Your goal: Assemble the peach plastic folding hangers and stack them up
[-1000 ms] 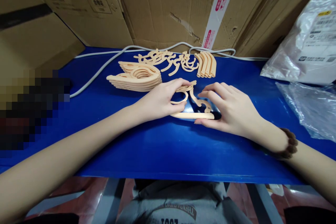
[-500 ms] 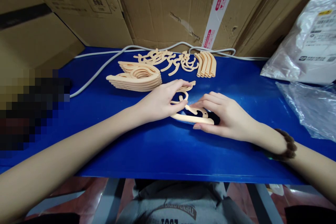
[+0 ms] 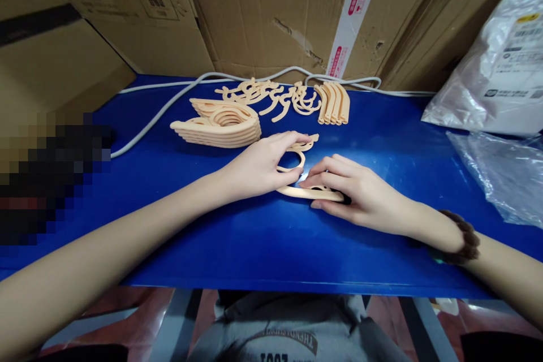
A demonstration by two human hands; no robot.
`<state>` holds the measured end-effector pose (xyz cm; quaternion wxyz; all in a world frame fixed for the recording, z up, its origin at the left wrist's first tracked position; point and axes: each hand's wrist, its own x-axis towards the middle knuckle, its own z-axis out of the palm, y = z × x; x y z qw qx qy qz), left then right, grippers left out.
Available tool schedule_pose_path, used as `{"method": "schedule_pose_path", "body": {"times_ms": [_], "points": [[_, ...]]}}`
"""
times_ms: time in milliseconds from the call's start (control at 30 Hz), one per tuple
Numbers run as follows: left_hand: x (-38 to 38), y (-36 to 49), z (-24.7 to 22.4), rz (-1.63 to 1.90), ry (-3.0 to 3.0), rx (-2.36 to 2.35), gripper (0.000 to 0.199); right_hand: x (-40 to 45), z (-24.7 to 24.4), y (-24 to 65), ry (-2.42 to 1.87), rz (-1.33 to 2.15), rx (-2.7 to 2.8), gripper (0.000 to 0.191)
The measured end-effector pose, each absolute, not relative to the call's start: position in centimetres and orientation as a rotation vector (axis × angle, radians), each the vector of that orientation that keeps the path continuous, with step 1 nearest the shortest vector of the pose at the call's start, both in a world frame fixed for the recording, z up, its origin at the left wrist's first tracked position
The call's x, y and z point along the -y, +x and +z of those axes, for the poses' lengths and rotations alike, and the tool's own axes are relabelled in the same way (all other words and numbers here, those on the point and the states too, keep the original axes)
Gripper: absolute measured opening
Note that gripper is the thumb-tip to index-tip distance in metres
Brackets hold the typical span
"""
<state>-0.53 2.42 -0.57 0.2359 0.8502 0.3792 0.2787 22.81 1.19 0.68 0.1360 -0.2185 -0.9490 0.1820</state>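
Observation:
A beige plastic clothes hanger frame (image 3: 311, 194) with a rounded middle loop lies between my hands over the blue table. My left hand (image 3: 258, 165) grips its left side, thumb beside the loop and fingers towards the far arm. At the near arm, my right hand (image 3: 354, 189) is closed, thumb along the outer edge and fingers over the inner side. Its fingers hide part of the frame, and I cannot tell whether a small piece is under them. Just beyond my left hand stands a stack of matching hanger frames (image 3: 220, 134).
Behind lie loose beige hooks (image 3: 280, 103) and several curved tube pieces (image 3: 335, 104). A white cable (image 3: 163, 116) runs along the back of the blue table (image 3: 237, 249). Cardboard boxes (image 3: 271, 11) wall the rear and left; plastic bags (image 3: 487, 73) lie at right.
My right hand has shifted slightly left and its fingers have come down over the near arm. The small curved hook piece that showed across the loop is out of sight now.

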Motion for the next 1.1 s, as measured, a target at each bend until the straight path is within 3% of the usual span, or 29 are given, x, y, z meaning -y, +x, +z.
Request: {"method": "schedule_pose_path", "body": {"times_ms": [333, 867, 1100], "points": [[-2.4, -0.7, 0.0, 0.649, 2.256, -1.081, 0.052, -1.7, 0.8, 22.8, -0.758, 0.483, 2.685, 0.023], [-2.6, -0.9, 0.1, 0.658, 2.321, -0.958, 0.044, -2.4, 0.2, 22.7, -0.827, 0.356, 2.605, 0.021], [-3.6, -1.7, -0.2, 0.71, 2.506, -1.012, 0.037, -2.8, 0.6, 23.3, -0.903, 0.129, 2.698, 0.026]]}}
